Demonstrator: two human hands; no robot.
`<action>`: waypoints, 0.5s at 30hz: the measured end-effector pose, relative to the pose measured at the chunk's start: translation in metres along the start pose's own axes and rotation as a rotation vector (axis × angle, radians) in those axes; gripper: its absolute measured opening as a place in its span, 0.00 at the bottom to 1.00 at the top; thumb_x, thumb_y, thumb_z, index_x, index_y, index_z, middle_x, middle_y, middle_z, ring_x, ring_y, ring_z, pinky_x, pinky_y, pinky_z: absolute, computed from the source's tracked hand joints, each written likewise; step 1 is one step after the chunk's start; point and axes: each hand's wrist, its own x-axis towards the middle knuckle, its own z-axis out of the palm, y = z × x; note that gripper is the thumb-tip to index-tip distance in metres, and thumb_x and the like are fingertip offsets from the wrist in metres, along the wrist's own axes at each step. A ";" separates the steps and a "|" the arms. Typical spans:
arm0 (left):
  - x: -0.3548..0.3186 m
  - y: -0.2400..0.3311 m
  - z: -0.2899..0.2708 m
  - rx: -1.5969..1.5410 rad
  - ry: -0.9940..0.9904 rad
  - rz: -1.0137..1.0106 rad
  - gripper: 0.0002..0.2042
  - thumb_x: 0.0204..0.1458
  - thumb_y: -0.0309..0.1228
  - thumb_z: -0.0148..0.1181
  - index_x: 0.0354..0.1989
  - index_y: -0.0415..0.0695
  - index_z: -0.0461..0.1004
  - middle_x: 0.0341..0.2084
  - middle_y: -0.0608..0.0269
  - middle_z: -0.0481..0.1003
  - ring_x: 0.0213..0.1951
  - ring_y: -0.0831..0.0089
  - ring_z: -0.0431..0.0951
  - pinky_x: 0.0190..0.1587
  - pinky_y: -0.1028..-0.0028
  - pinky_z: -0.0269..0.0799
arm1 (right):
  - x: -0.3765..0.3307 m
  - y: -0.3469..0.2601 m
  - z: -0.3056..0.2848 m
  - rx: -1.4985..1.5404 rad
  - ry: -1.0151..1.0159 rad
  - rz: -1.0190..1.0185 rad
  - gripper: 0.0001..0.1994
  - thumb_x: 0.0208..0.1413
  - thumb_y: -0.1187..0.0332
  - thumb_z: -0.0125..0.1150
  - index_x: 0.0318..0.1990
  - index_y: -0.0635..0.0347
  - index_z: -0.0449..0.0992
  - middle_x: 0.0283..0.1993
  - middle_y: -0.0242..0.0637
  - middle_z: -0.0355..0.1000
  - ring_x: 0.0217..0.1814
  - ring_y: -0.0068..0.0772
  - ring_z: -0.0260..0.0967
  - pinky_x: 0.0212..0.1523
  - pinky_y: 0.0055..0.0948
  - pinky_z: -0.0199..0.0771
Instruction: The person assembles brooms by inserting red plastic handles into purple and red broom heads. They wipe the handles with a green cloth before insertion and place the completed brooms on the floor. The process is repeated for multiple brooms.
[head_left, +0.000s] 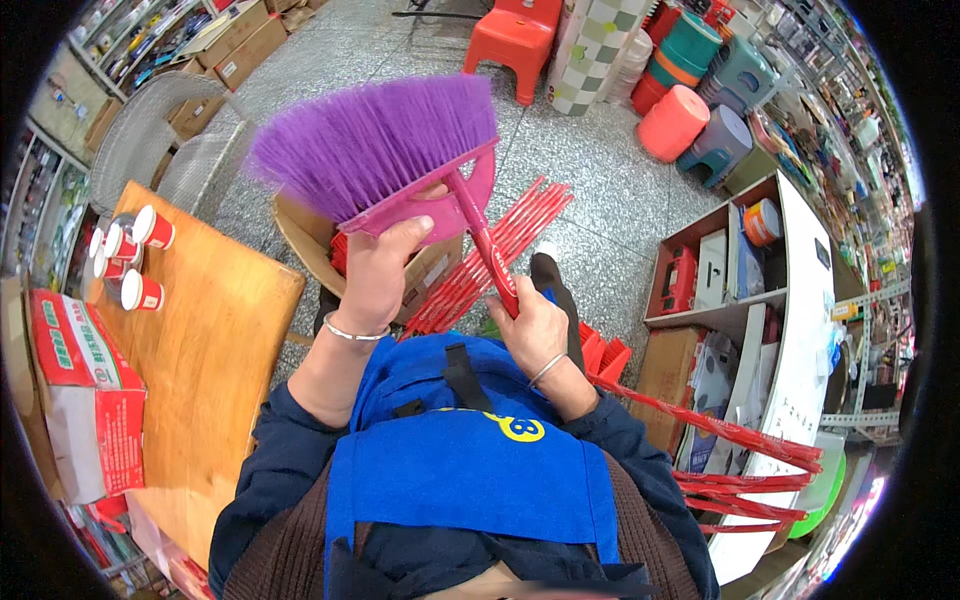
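A broom (375,145) with purple bristles and a magenta plastic head is raised in front of me, its bristles pointing up and to the left. My left hand (385,265) grips the lower edge of the broom head, thumb on top. Around the short red handle that slants down from the head, my right hand (535,325) is closed. Behind the broom, an open cardboard box (300,235) stands on the floor with red items inside. Beside it lies a bundle of red wrapped sticks (530,215), reaching toward my lap.
At my left is a wooden table (220,330) with several paper cups (142,290) and a red-and-white carton (110,420). More red wrapped sticks (740,435) lean at my right, near a white shelf unit (790,330). Beyond stand stools (513,45) and a wire chair (165,140).
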 end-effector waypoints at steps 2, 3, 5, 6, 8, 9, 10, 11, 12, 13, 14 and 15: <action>-0.001 -0.001 0.002 -0.032 -0.056 0.045 0.15 0.50 0.19 0.51 0.48 0.36 0.71 0.44 0.56 0.74 0.47 0.69 0.74 0.52 0.69 0.68 | 0.002 0.001 0.001 -0.052 0.026 0.028 0.17 0.48 0.62 0.62 0.45 0.55 0.66 0.29 0.44 0.73 0.30 0.49 0.72 0.29 0.43 0.72; -0.002 -0.004 0.003 -0.069 -0.058 0.016 0.15 0.50 0.19 0.52 0.48 0.36 0.71 0.44 0.57 0.74 0.47 0.69 0.74 0.52 0.69 0.69 | 0.003 0.002 0.002 -0.064 0.050 0.011 0.18 0.49 0.62 0.61 0.47 0.54 0.66 0.30 0.44 0.74 0.30 0.49 0.73 0.30 0.43 0.72; -0.006 -0.011 0.005 -0.142 -0.074 -0.020 0.14 0.51 0.20 0.52 0.48 0.36 0.71 0.44 0.57 0.75 0.47 0.70 0.74 0.51 0.70 0.70 | 0.004 0.006 0.004 -0.072 0.078 -0.002 0.18 0.49 0.63 0.61 0.47 0.54 0.66 0.31 0.44 0.74 0.30 0.49 0.73 0.30 0.43 0.73; -0.008 -0.013 0.005 -0.116 -0.041 -0.037 0.14 0.51 0.20 0.52 0.48 0.36 0.71 0.43 0.57 0.75 0.46 0.70 0.74 0.50 0.70 0.70 | 0.005 0.008 0.004 -0.070 0.122 -0.017 0.18 0.49 0.63 0.61 0.46 0.54 0.66 0.31 0.44 0.74 0.30 0.49 0.73 0.30 0.43 0.73; -0.011 -0.017 0.005 -0.086 -0.025 -0.026 0.14 0.51 0.19 0.53 0.48 0.36 0.71 0.43 0.57 0.75 0.45 0.70 0.75 0.49 0.70 0.71 | 0.005 0.011 0.006 -0.023 0.125 -0.031 0.18 0.48 0.65 0.62 0.45 0.57 0.67 0.28 0.46 0.73 0.30 0.52 0.72 0.30 0.44 0.70; -0.011 -0.018 0.004 -0.099 -0.026 -0.058 0.15 0.51 0.19 0.53 0.49 0.37 0.70 0.44 0.57 0.74 0.46 0.69 0.74 0.51 0.69 0.70 | 0.006 0.012 0.007 -0.022 0.100 -0.026 0.18 0.48 0.65 0.62 0.45 0.57 0.67 0.28 0.47 0.73 0.30 0.52 0.72 0.30 0.45 0.70; -0.011 -0.018 0.002 -0.112 -0.027 -0.087 0.16 0.50 0.18 0.53 0.49 0.38 0.69 0.45 0.57 0.73 0.47 0.68 0.74 0.52 0.67 0.70 | 0.006 0.013 0.008 -0.019 0.086 -0.027 0.17 0.48 0.64 0.62 0.45 0.57 0.68 0.27 0.47 0.73 0.30 0.52 0.72 0.29 0.45 0.70; -0.011 -0.019 0.000 -0.128 -0.016 -0.123 0.17 0.50 0.17 0.53 0.50 0.39 0.68 0.46 0.57 0.72 0.48 0.67 0.74 0.53 0.66 0.69 | 0.005 0.014 0.008 0.009 0.083 -0.013 0.15 0.49 0.65 0.61 0.43 0.57 0.69 0.24 0.48 0.72 0.28 0.53 0.71 0.29 0.46 0.70; -0.012 -0.020 -0.002 -0.109 -0.018 -0.129 0.17 0.50 0.18 0.53 0.50 0.38 0.68 0.46 0.57 0.73 0.48 0.67 0.74 0.53 0.66 0.69 | 0.004 0.014 0.008 0.003 0.044 -0.001 0.15 0.49 0.65 0.60 0.43 0.56 0.68 0.25 0.48 0.72 0.29 0.52 0.72 0.29 0.46 0.70; -0.013 -0.022 -0.003 -0.092 -0.009 -0.140 0.17 0.50 0.18 0.54 0.50 0.38 0.68 0.46 0.57 0.73 0.47 0.67 0.74 0.53 0.66 0.70 | 0.003 0.015 0.008 -0.001 0.019 0.005 0.14 0.49 0.65 0.59 0.43 0.55 0.68 0.26 0.48 0.73 0.29 0.52 0.72 0.29 0.46 0.70; -0.015 -0.023 -0.005 -0.092 -0.023 -0.135 0.17 0.50 0.18 0.54 0.50 0.38 0.68 0.46 0.57 0.73 0.47 0.67 0.74 0.53 0.66 0.70 | 0.003 0.016 0.007 -0.013 0.003 0.019 0.14 0.50 0.65 0.59 0.44 0.55 0.67 0.27 0.48 0.73 0.29 0.52 0.72 0.29 0.46 0.71; -0.016 -0.025 -0.006 -0.073 -0.014 -0.151 0.17 0.50 0.18 0.54 0.50 0.38 0.68 0.46 0.57 0.73 0.47 0.67 0.74 0.53 0.66 0.70 | 0.002 0.017 0.007 0.003 -0.018 0.013 0.14 0.49 0.65 0.59 0.43 0.55 0.67 0.26 0.48 0.73 0.29 0.52 0.72 0.29 0.46 0.70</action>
